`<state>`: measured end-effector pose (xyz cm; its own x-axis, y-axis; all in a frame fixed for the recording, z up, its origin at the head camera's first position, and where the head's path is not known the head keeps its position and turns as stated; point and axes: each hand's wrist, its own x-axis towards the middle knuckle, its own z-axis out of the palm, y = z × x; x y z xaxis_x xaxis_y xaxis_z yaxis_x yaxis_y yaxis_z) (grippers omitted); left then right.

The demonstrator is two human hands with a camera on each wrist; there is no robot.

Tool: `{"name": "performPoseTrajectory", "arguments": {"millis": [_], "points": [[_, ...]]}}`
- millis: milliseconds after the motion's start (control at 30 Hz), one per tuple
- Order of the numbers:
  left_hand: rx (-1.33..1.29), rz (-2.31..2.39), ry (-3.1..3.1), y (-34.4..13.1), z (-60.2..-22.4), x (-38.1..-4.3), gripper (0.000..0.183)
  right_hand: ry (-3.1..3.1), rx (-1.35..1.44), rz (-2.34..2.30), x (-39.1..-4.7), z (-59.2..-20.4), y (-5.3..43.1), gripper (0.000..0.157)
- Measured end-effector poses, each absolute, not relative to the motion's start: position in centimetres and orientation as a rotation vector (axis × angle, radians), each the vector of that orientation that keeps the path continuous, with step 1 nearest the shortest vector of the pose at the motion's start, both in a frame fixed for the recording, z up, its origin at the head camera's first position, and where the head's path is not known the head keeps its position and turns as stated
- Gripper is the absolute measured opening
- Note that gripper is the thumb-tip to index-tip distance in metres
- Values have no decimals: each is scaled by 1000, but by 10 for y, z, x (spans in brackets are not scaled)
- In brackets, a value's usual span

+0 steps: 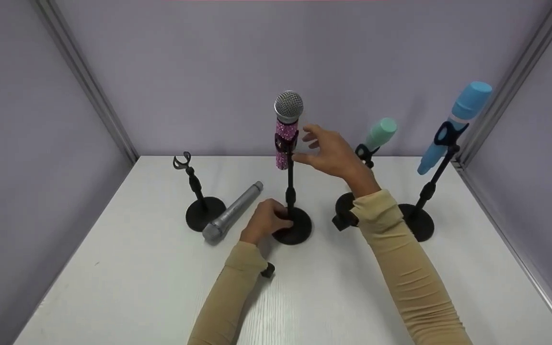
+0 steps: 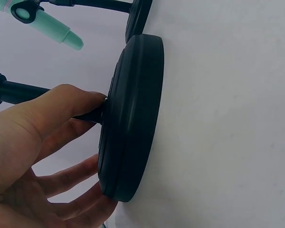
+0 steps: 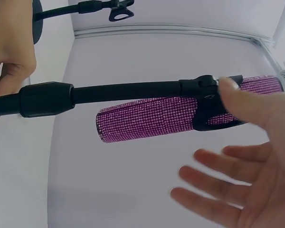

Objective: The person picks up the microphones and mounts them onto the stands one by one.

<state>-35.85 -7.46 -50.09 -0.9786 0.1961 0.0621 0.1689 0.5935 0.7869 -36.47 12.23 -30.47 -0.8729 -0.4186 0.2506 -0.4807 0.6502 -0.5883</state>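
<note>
A pink glittery microphone [image 1: 286, 129] with a silver mesh head sits in the clip of a black microphone stand [image 1: 290, 184], at the middle of the table. Down at the stand's round base [image 2: 133, 118], my left hand [image 1: 267, 221] grips it, thumb by the foot of the pole and other fingers at the rim. My right hand [image 1: 331, 151] is up beside the clip [image 3: 213, 104], fingers spread apart and holding nothing. In the right wrist view its thumb lies at the clip; whether it touches is unclear.
Left of my hands, a silver microphone [image 1: 234, 211] lies near a stand with a bare clip [image 1: 181, 161]. To the right, a mint-green microphone [image 1: 380, 133] and a blue microphone [image 1: 467, 105] rest in stands. Grey panels [image 1: 209, 72] border the white table [image 1: 127, 278].
</note>
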Motion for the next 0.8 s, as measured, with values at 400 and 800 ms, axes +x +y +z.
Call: {"name": "performPoseTrajectory", "arguments": {"millis": [400, 800], "points": [[270, 1366, 2754, -73, -501, -359, 19, -2853, 865, 1035, -352, -342, 135, 48], [327, 1352, 2766, -72, -501, -362, 12, -2549, 796, 1444, -347, -395, 125, 43]]}}
